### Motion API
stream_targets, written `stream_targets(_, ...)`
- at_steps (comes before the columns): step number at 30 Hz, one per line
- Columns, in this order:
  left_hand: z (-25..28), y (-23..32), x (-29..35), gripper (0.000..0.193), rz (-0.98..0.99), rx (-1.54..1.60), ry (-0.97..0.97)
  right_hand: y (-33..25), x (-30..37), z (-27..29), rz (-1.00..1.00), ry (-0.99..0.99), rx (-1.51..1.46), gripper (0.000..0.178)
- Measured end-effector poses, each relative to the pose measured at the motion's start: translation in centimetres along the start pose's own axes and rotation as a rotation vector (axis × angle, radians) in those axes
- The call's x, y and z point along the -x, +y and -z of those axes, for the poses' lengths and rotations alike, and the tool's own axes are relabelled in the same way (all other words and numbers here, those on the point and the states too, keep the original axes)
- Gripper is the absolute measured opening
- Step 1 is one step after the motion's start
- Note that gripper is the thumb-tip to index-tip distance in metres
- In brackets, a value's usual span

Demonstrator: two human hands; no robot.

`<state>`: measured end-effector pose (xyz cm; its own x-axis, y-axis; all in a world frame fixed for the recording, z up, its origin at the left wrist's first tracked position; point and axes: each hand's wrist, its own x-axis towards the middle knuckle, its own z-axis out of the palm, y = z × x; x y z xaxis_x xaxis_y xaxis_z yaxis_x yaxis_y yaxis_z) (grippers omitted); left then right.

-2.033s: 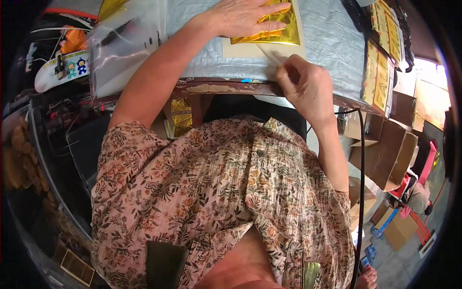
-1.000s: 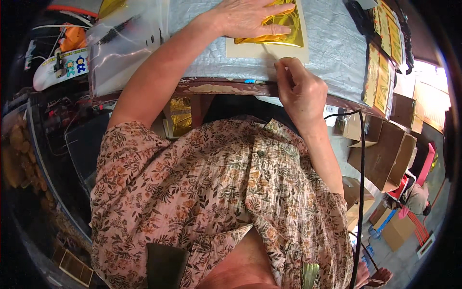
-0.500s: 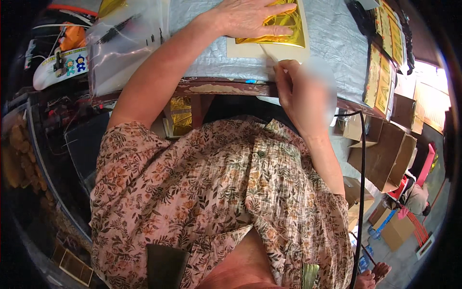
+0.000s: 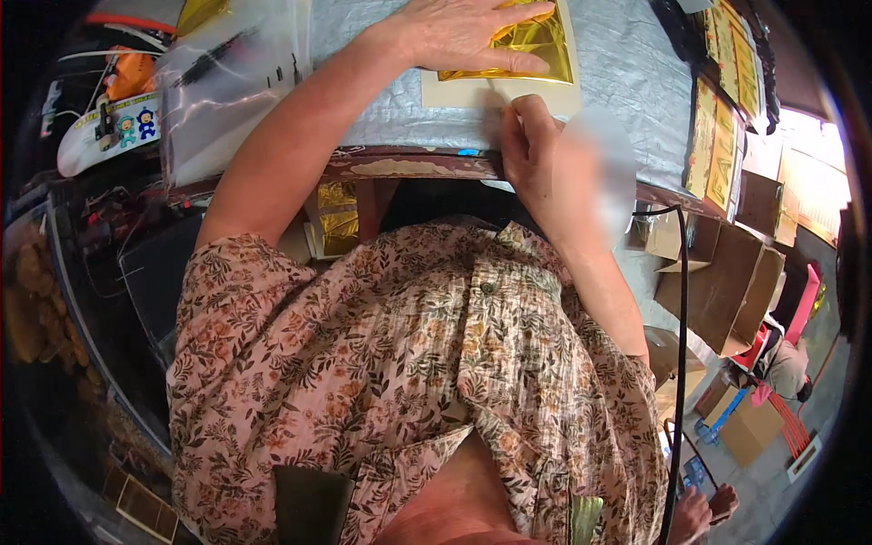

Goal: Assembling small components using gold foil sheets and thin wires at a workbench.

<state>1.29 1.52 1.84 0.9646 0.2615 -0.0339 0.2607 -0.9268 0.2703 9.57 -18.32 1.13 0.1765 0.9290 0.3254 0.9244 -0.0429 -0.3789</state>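
Observation:
My left hand [image 4: 454, 34] lies flat with its fingers apart on a shiny gold foil sheet [image 4: 552, 54]. Under the foil is a cream card [image 4: 447, 95], whose near edge sticks out toward me. Just to the right, my right hand [image 4: 534, 150] is closed, thumb and fingers pinched round a thin pale strip [image 4: 499, 89]. The strip's far end reaches the card beside the foil's near edge; its exact kind is hard to make out. Part of the right hand is blurred.
A silvery-grey cover [image 4: 627, 82] spreads over the worktable, whose chipped edge [image 4: 409, 168] faces me. Clear plastic sheeting [image 4: 218, 109] lies at left. Yellow printed pieces [image 4: 713, 150] line the right side. A black cable [image 4: 683, 318] hangs down past cardboard boxes [image 4: 722, 286].
My right hand has shifted slightly left and up with the strip, toward the foil. My left hand stays pressed on the foil.

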Motion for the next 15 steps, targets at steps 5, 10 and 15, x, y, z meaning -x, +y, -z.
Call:
stream_targets(5, -0.1, 0.0, 0.2, 0.094, -0.031, -0.011, 0.043, 0.9, 0.1, 0.3, -0.02, -0.005, -0.084, 0.008)
stream_targets(10, -0.5, -0.1, 0.1, 0.094, -0.042, -0.036, 0.057, 1.4, 0.3, 1.2, -0.049, -0.023, -0.098, 0.009)
stream_targets(15, -0.4, -0.1, -0.1, 0.093, -0.04, -0.019, 0.044, 1.7, 0.6, 1.3, -0.054, 0.007, -0.057, 0.008)
